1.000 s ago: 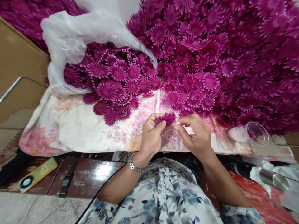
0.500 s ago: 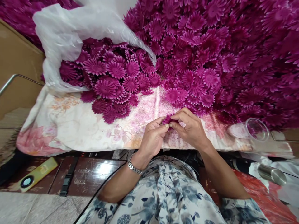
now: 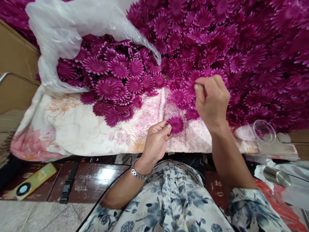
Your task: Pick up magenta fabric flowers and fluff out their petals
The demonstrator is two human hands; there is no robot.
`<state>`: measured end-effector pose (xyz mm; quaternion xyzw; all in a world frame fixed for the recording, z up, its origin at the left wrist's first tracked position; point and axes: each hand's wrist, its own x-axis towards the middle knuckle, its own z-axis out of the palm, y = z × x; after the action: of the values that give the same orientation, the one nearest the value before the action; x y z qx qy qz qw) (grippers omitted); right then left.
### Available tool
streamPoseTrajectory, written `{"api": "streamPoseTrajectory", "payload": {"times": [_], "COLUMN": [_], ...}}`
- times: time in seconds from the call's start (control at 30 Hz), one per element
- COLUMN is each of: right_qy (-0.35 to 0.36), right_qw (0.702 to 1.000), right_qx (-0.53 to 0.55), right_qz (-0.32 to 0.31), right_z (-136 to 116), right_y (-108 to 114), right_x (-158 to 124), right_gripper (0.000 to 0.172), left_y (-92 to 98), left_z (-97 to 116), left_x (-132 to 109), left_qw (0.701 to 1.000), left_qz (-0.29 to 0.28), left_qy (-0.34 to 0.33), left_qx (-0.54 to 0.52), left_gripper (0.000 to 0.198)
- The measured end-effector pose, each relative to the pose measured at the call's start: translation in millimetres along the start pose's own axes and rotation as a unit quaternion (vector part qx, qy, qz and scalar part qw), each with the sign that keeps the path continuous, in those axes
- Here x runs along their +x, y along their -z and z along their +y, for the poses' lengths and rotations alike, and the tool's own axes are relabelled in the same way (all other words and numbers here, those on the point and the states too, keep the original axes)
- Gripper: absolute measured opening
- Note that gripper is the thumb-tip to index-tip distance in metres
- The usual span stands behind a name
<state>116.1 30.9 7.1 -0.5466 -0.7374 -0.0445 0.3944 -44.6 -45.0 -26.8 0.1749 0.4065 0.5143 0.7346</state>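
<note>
My left hand (image 3: 156, 138), wearing a metal watch, pinches a magenta artificial flower head (image 3: 176, 125) by its left edge, between thumb and fingers. The flower faces up just above the cloth. My right hand (image 3: 213, 101) is raised over the front of a large heap of similar flower heads (image 3: 217, 42). Its thumb and forefinger are closed at the edge of a blurred magenta flower head (image 3: 191, 84); the other fingers are curled in. A second, smaller pile of flower heads (image 3: 108, 88) lies to the left, partly inside a clear plastic bag (image 3: 55, 35).
A floral cloth (image 3: 84, 129) sprinkled with magenta specks covers the table. A clear plastic cup (image 3: 263, 132) lies at the right. Cardboard (image 3: 16, 64) stands on the left. Below are a yellow phone-like object (image 3: 36, 180), a black buckle strap (image 3: 67, 187) and a metal cylinder (image 3: 277, 176).
My right hand has left the flower in my left hand and moved up and right to the large heap. The flower in my left hand now shows its open face.
</note>
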Motion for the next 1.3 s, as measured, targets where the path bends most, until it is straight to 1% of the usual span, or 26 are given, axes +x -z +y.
{"api": "streamPoseTrajectory", "payload": {"times": [0.07, 0.1, 0.17, 0.23, 0.3, 0.37, 0.43, 0.5, 0.53, 0.57, 0.63, 0.67, 0.7, 0.73, 0.8, 0.83, 0.9, 0.97, 1.0, 1.07, 1.17, 1.23, 1.3], "right_qy": [-0.003, 0.005, 0.042, 0.08, 0.083, 0.074, 0.075, 0.081, 0.083, 0.082, 0.068, 0.056, 0.043, 0.032, 0.024, 0.028, 0.05, 0.078, 0.086, 0.09, 0.084, 0.078, 0.067], "right_qw": [1.0, 1.0, 0.992, 0.971, 0.959, 0.96, 0.962, 0.966, 0.971, 0.98, 0.996, 0.998, 0.996, 0.994, 0.992, 0.995, 0.996, 0.983, 0.976, 0.971, 0.97, 0.97, 0.978], "right_qx": [-0.003, 0.009, 0.058, 0.116, 0.143, 0.152, 0.158, 0.148, 0.13, 0.102, 0.017, -0.031, -0.072, -0.104, -0.12, -0.097, -0.008, 0.078, 0.104, 0.128, 0.152, 0.157, 0.135], "right_qz": [-0.009, -0.027, -0.1, -0.194, -0.231, -0.222, -0.209, -0.199, -0.182, -0.152, -0.063, -0.018, 0.01, 0.021, 0.009, -0.01, -0.076, -0.146, -0.17, -0.179, -0.168, -0.17, -0.145], "right_z": [2.0, -0.4, -10.2, -21.9, -30.6, -34.6, -34.4, -30.8, -27.5, -23.3, -12.9, -7.7, -3.4, -0.6, -1.3, -4.9, -16.0, -27.4, -31.7, -36.4, -36.7, -34.3, -28.3], "right_y": [1.9, 2.9, 4.3, 3.4, 0.0, -4.1, -7.1, -8.5, -8.9, -9.1, -9.3, -8.9, -8.0, -6.3, -1.5, 1.0, 4.3, 3.3, 1.3, -3.8, -8.4, -8.1, -6.6], "right_x": [8.9, 8.2, -2.2, -19.0, -34.7, -44.6, -47.5, -43.2, -38.2, -31.4, -13.7, -4.1, 4.5, 11.3, 16.3, 14.0, 1.9, -14.6, -22.3, -34.0, -40.4, -37.7, -28.8], "right_gripper": [0.018, 0.019, 0.015, 0.013, 0.012, 0.013, 0.015, 0.017, 0.018, 0.02, 0.02, 0.018, 0.014, 0.011, 0.015, 0.016, 0.016, 0.012, 0.008, 0.006, 0.012, 0.014, 0.016], "left_y": [0.5, 0.6, 0.9, 1.3, 1.9, 2.5, 3.1, 3.4, 3.3, 3.1, 2.5, 2.1, 1.7, 1.3, 0.5, 0.1, -1.1, -2.8, -3.6, -4.5, -3.2, -1.5, -0.6], "left_z": [0.7, 1.2, 2.2, 2.9, 2.4, 0.7, -1.5, -3.3, -3.7, -3.7, -2.2, -0.9, 0.7, 2.5, 6.2, 7.9, 10.6, 11.6, 11.3, 9.2, 3.1, -0.4, -1.5], "left_x": [0.1, 0.3, 0.7, 1.3, 1.8, 2.3, 2.7, 2.8, 2.7, 2.4, 1.6, 1.2, 1.0, 0.9, 1.6, 2.3, 4.1, 5.6, 6.1, 6.7, 7.2, 7.4, 7.4], "left_qw": [1.0, 1.0, 1.0, 1.0, 1.0, 0.999, 0.999, 0.997, 0.997, 0.996, 0.997, 0.998, 0.998, 0.999, 0.999, 0.999, 0.998, 0.998, 0.998, 0.998, 0.998, 0.997, 0.996], "left_qz": [-0.001, -0.002, -0.007, -0.007, -0.005, 0.0, 0.004, 0.007, 0.008, 0.01, 0.012, 0.012, 0.01, 0.007, 0.002, 0.006, 0.021, 0.029, 0.027, 0.019, 0.015, 0.014, 0.01], "left_qy": [0.008, 0.008, -0.003, -0.018, -0.028, -0.029, -0.04, -0.058, -0.065, -0.069, -0.063, -0.058, -0.054, -0.05, -0.046, -0.047, -0.052, -0.059, -0.059, -0.055, -0.057, -0.07, -0.082], "left_qx": [-0.013, -0.016, -0.017, -0.012, -0.003, 0.016, 0.036, 0.05, 0.051, 0.049, 0.037, 0.028, 0.018, 0.009, -0.003, -0.007, -0.013, -0.017, -0.015, -0.003, 0.021, 0.031, 0.031], "left_gripper": [0.011, 0.011, 0.013, 0.014, 0.013, 0.014, 0.015, 0.017, 0.018, 0.019, 0.02, 0.02, 0.019, 0.018, 0.017, 0.017, 0.017, 0.017, 0.016, 0.015, 0.015, 0.015, 0.017]}}
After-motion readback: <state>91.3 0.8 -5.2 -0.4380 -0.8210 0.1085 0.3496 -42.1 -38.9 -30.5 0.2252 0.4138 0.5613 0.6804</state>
